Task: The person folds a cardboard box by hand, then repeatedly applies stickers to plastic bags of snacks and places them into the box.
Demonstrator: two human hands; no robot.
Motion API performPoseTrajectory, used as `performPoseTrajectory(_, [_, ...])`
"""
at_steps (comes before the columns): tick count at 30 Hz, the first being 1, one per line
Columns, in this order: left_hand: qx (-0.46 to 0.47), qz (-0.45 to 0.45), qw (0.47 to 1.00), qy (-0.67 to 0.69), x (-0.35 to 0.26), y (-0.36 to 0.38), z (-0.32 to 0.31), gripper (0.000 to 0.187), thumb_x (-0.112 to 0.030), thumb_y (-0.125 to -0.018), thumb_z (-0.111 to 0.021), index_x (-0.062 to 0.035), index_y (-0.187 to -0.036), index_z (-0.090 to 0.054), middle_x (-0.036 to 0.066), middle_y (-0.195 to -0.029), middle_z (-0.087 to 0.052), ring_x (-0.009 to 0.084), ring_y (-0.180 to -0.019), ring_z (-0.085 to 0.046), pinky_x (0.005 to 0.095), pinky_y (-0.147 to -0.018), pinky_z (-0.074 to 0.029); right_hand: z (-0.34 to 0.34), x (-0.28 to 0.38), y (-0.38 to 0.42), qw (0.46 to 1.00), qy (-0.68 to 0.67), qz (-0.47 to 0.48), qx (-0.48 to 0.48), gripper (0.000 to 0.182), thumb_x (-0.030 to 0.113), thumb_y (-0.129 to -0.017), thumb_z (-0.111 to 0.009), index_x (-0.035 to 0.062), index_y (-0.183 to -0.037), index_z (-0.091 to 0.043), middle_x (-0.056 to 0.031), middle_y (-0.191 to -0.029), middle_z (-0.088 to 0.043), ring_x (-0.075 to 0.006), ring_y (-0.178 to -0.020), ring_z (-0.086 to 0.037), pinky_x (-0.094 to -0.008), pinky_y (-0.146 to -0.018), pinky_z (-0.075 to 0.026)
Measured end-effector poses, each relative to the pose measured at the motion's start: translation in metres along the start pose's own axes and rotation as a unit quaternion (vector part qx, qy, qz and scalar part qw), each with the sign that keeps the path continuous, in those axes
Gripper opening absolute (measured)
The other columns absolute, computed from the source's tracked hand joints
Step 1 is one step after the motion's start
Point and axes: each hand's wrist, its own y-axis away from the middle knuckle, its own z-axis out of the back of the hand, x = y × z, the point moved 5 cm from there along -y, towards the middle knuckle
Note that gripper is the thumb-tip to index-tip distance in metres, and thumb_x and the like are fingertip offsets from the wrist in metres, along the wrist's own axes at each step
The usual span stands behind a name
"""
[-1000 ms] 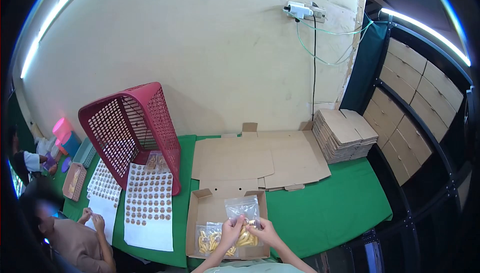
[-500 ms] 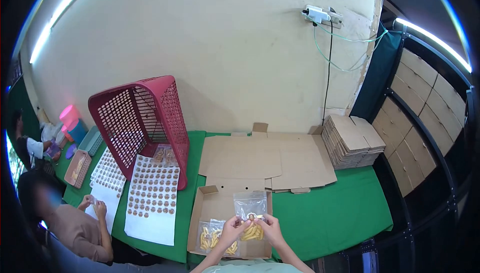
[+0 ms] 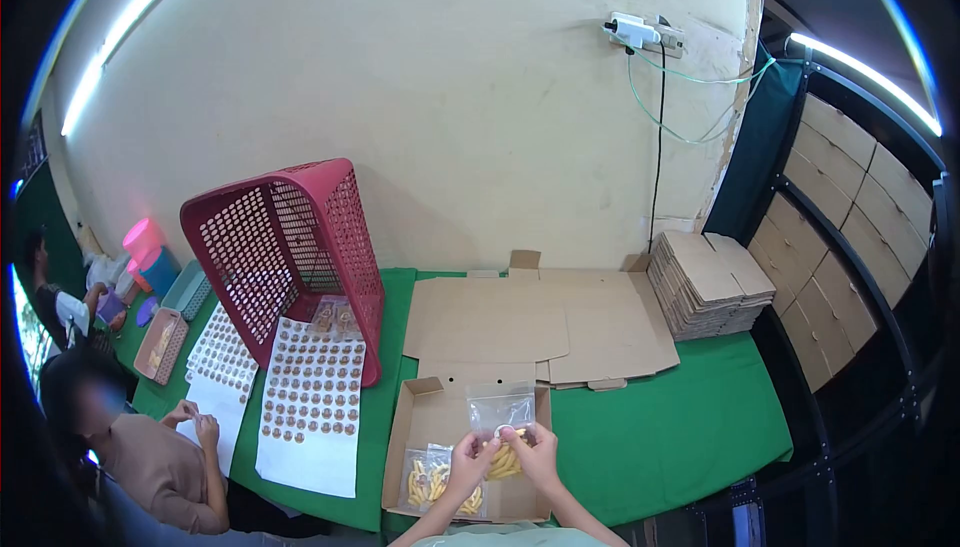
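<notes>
A clear zip bag point(image 3: 500, 407) with yellow stick-shaped snacks point(image 3: 504, 464) in its lower part is held above an open cardboard box point(image 3: 398, 427). My left hand point(image 3: 470, 464) grips the bag's left side. On its right side my right hand point(image 3: 538, 457) has closed, thumb on the front. Both thumbs meet over a round label on the bag, mostly hidden beneath them. Several similar filled bags point(image 3: 425, 479) lie in the box, left of and below my left hand.
Sheets of round stickers point(image 3: 310, 387) lie left on the green cloth point(image 3: 680, 427), by a tilted pink basket point(image 3: 335, 207). Flat cardboard point(image 3: 490, 317) lies behind the box; folded cartons point(image 3: 708, 287) are stacked right. A co-worker point(image 3: 165, 467) sits left, another person point(image 3: 60, 297) beyond.
My thumbs have moved over the round label, which showed more plainly between them before. The view has shifted slightly. The bag stays over the box.
</notes>
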Motion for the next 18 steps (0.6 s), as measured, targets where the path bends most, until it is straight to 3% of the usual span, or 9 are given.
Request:
performPoseTrajectory(4, [-0.025, 0.051, 0.998, -0.011, -0.008, -0.004, 0.003, 0.020, -0.020, -0.076, -0.066, -0.0025, -0.084, -0.060, -0.006, -0.060, -0.049, -0.0002, -0.051, -0.036, 0.0153, -0.045, -0.029, -0.007, 0.012, -0.001, 0.997, 0.045, 0.054, 0.010, 0.018, 0.016, -0.078, -0.063, -0.0017, -0.078, -0.060, -0.0035, -0.070, -0.060, -0.0057, -0.063, -0.053, -0.0192, -0.056, -0.042])
performPoseTrajectory(10, [-0.041, -0.022, 0.998, -0.051, -0.026, -0.004, -0.003, 0.021, -0.020, -0.077, -0.066, -0.0013, -0.083, -0.061, -0.004, -0.065, -0.053, 0.0001, -0.052, -0.037, 0.0156, -0.046, -0.030, -0.007, 0.006, -0.002, 1.000, -0.016, 0.015, -0.016, 0.019, 0.018, -0.083, -0.057, -0.0001, -0.078, -0.059, -0.0001, -0.067, -0.057, -0.0040, -0.059, -0.049, -0.0192, -0.052, -0.040])
performPoseTrajectory(13, [-0.013, -0.001, 0.997, -0.070, -0.037, -0.003, -0.006, 0.021, -0.019, -0.077, -0.065, -0.0004, -0.084, -0.061, -0.002, -0.070, -0.057, 0.0016, -0.057, -0.044, 0.0159, -0.051, -0.036, -0.008, 0.002, -0.004, 0.996, -0.081, 0.014, -0.031, 0.018, 0.018, -0.083, -0.058, 0.0009, -0.077, -0.058, 0.0012, -0.066, -0.056, -0.0035, -0.057, -0.047, -0.0193, -0.051, -0.039])
performPoseTrajectory(18, [-0.001, 0.009, 1.000, 0.011, -0.024, -0.008, -0.004, 0.019, -0.017, -0.078, -0.064, 0.0004, -0.085, -0.061, 0.002, -0.078, -0.061, 0.0058, -0.070, -0.054, 0.0186, -0.063, -0.043, -0.011, 0.011, 0.000, 0.998, -0.058, 0.005, 0.014, 0.013, 0.014, -0.081, -0.059, 0.0013, -0.078, -0.059, 0.0007, -0.069, -0.057, -0.0033, -0.059, -0.049, -0.0183, -0.052, -0.040])
